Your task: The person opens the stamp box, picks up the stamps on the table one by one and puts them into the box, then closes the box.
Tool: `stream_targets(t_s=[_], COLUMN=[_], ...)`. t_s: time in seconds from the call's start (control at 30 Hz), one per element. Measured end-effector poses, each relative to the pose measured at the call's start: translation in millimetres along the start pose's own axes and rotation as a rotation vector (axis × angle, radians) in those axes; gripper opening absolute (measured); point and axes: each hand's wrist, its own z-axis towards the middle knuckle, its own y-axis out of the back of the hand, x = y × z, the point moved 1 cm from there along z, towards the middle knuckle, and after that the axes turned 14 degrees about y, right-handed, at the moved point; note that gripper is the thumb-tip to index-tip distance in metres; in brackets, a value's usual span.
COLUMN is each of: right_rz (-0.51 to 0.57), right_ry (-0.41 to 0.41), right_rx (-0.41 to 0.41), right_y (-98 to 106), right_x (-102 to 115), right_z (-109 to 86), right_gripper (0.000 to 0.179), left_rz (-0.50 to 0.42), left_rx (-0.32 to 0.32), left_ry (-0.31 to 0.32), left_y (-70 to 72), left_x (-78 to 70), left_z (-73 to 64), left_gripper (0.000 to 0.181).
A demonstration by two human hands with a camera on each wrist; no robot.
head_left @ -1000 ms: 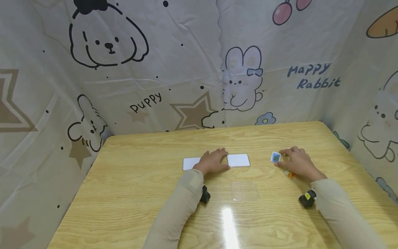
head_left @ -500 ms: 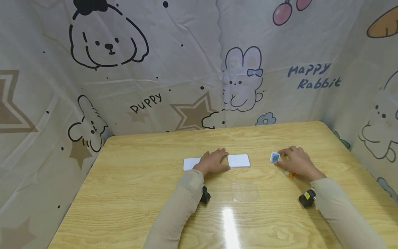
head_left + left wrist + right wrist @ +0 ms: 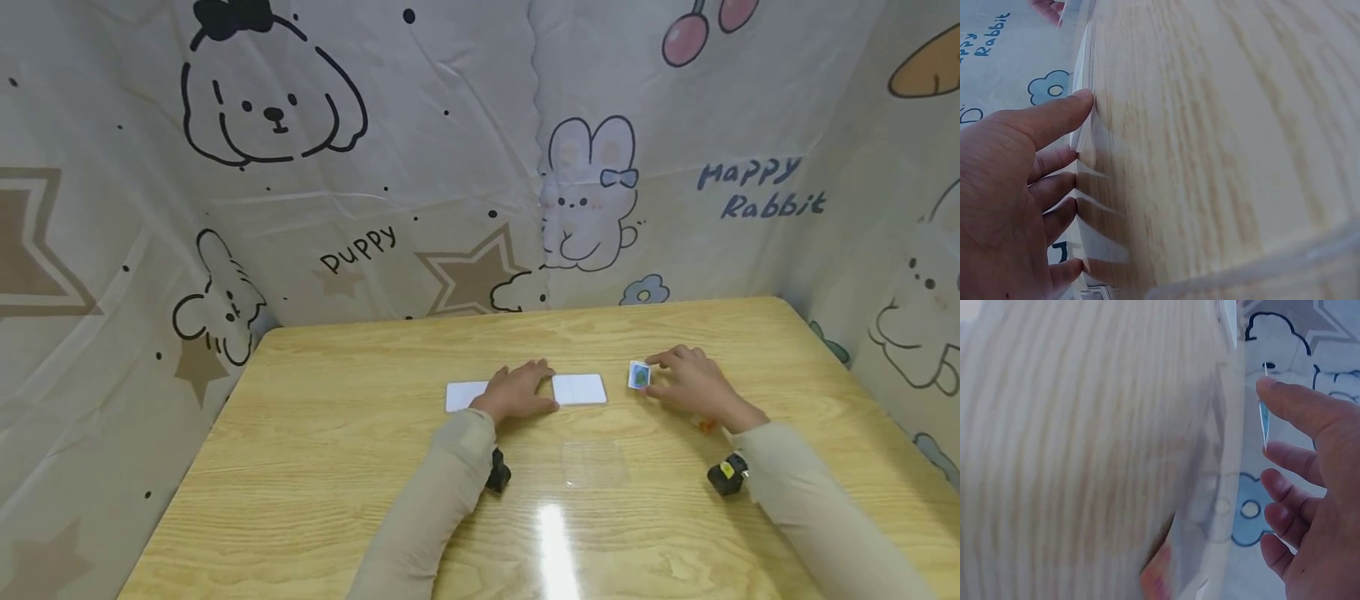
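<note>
My right hand (image 3: 693, 385) pinches a small square picture card (image 3: 639, 376) with a white border and a blue-green picture, between thumb and forefinger. In the right wrist view the picture card (image 3: 1264, 419) appears edge-on and thin, the other fingers spread loosely below it. The left hand (image 3: 516, 390) rests at the left end of a white rectangular card (image 3: 581, 389), its thumb and forefinger at that end's two corners. Seen from the left wrist, the thumb lies straight against the thin edge of the white card (image 3: 1079, 81). A gap separates the picture card from this white card.
A second white card (image 3: 463, 396) lies left of the left hand, partly covered by it. A transparent plastic sheet (image 3: 594, 464) lies nearer the front. Beside the right wrist a small orange piece (image 3: 703, 423) shows, partly hidden. Printed cloth (image 3: 450, 150) stands behind the wooden table (image 3: 300, 467).
My right hand has moved left with the picture card, toward the white card. The left hand has stayed at the white card's end. The head view has shifted slightly.
</note>
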Motion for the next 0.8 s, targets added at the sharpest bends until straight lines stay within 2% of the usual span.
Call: stream_targets(t_s=[0.33,0.63,0.8], right_rz=[0.033,0.058,0.059], right_ry=[0.06,0.114,0.115], right_rx=[0.003,0.025,0.051], right_y=[-6.2,-21.9,-30.1], right_x=[22.3,41.4,46.5], right_z=[14.3,30.1,37.3], right_gripper=[0.054,0.052,0.054], left_rz=[0.001,0.005,0.005], left_rx=[-0.014,-0.01,-0.01], left_ry=[0.006,0.01,0.0], left_y=[-3.8,-2.1,-0.7], left_x=[1.1,1.9,0.6], left_z=[3.8,2.2,0.7], left_gripper=[0.063,0.063,0.062])
